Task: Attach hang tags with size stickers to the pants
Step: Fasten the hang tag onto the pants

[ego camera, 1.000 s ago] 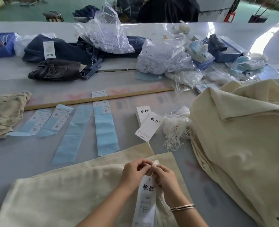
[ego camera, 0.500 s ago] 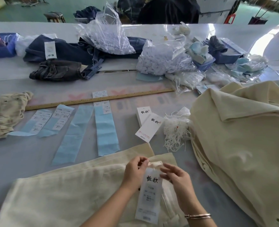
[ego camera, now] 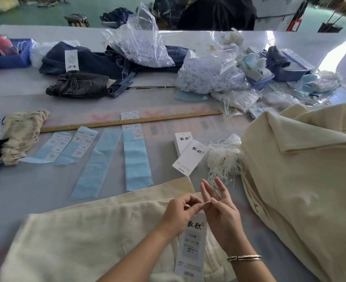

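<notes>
Cream pants [ego camera: 82, 241] lie flat at the near edge of the table. A long white hang tag [ego camera: 192, 247] with black characters and a size sticker hangs over them. My left hand [ego camera: 180, 214] pinches the tag's string at its top. My right hand [ego camera: 218, 210] pinches the same string between thumb and forefinger, its other fingers spread upward. Beyond my hands lie a small stack of spare hang tags [ego camera: 188, 153] and a bundle of white strings [ego camera: 222, 159]. Blue sticker sheets [ego camera: 135, 155] lie in a row to the left.
A pile of cream pants [ego camera: 302, 180] fills the right side. A wooden ruler [ego camera: 131, 121] runs across the middle. Dark jeans [ego camera: 82, 62], clear plastic bags [ego camera: 210, 76] and blue trays [ego camera: 290, 72] crowd the far side. A crumpled beige cloth [ego camera: 19, 135] sits at the left.
My hands have risen a little from the waistband. The right hand has opened its outer fingers while both pinch the string. The tag now hangs lower over the pants.
</notes>
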A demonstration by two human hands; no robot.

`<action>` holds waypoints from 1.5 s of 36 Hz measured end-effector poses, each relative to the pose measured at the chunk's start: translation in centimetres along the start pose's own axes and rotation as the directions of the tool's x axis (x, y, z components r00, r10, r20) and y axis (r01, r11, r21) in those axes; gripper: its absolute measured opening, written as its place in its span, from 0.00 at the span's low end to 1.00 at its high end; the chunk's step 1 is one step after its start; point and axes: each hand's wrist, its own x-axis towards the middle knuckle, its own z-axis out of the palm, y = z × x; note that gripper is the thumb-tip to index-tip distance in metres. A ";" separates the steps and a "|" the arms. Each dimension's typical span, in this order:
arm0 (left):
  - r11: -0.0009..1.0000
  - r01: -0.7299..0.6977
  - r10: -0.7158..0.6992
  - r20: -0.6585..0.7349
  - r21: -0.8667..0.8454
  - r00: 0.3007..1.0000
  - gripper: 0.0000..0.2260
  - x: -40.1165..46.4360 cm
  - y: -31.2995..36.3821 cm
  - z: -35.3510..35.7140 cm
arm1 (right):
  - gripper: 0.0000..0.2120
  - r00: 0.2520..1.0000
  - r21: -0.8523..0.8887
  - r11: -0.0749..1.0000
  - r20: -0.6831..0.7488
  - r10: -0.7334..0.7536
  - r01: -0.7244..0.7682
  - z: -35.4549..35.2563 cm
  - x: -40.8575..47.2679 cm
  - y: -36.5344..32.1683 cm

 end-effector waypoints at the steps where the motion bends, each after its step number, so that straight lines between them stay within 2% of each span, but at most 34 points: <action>1: 1.000 -0.005 0.005 -0.009 -0.009 1.000 0.05 -0.1 0.1 -0.1 | 0.31 1.000 0.003 1.000 0.016 0.006 -0.006 0.1 0.0 0.1; 6: 0.999 -0.025 0.025 -0.020 -0.046 1.000 0.05 -0.3 0.3 -0.1 | 0.28 0.999 -0.033 0.999 0.052 -0.007 0.008 0.5 0.2 0.4; 9: 0.997 -0.029 0.026 -0.044 -0.069 0.999 0.02 -0.4 0.3 -0.1 | 0.26 0.998 -0.055 0.998 0.053 -0.026 0.029 0.7 0.2 0.7; 19: 0.991 0.003 -0.013 -0.071 -0.130 0.997 0.03 -0.4 0.2 -0.2 | 0.33 0.999 -0.059 0.997 0.019 -0.048 0.049 0.9 0.2 1.2; 30: 0.996 0.009 -0.014 -0.056 -0.094 0.998 0.02 -0.3 0.2 -0.5 | 0.32 0.999 -0.107 0.993 0.015 -0.048 0.049 1.1 0.2 1.1; 36: 0.992 0.035 -0.040 -0.039 -0.121 0.998 0.05 -0.1 0.1 -0.2 | 0.35 1.000 0.036 0.999 0.020 0.007 -0.007 1.1 0.5 1.3; 39: 0.983 0.077 -0.094 -0.097 -0.164 0.991 0.09 0.0 0.0 0.0 | 0.36 0.999 0.096 0.995 0.003 0.040 -0.041 0.9 0.6 1.3; 42: 0.985 0.127 -0.139 -0.101 -0.115 0.985 0.11 0.0 -0.4 -0.1 | 0.34 0.996 0.074 0.996 -0.062 0.057 -0.052 0.6 0.8 1.1; 45: 0.992 0.085 -0.072 -0.143 0.089 0.987 0.08 -0.7 -1.9 -2.7 | 0.29 0.979 -0.034 0.999 -0.203 -0.019 0.012 -0.1 0.7 0.7; 47: 0.931 0.101 0.019 -0.323 0.350 0.946 0.11 -2.0 -3.5 -6.7 | 0.24 0.954 -0.198 0.976 -0.264 -0.139 0.087 -0.4 0.4 0.4; 49: 0.775 0.291 0.091 -0.554 0.562 0.827 0.17 -4.4 -5.5 -11.7 | 0.20 0.936 -0.327 0.934 -0.263 -0.235 0.143 -0.2 -0.2 0.4; 50: 0.705 0.429 0.089 -0.671 0.564 0.736 0.21 -6.1 -6.6 -14.3 | 0.19 0.934 -0.365 0.918 -0.248 -0.256 0.155 0.2 -0.4 0.6; 52: 0.651 0.650 -0.018 -0.848 0.392 0.530 0.28 -10.0 -8.7 -19.0 | 0.16 0.951 -0.452 0.881 -0.190 -0.245 0.137 1.1 -0.8 1.4; 54: 0.595 0.777 -0.158 -0.919 0.204 0.362 0.35 -13.9 -10.3 -22.4 | 0.15 0.974 -0.577 0.810 -0.108 -0.197 0.100 2.5 -1.0 2.9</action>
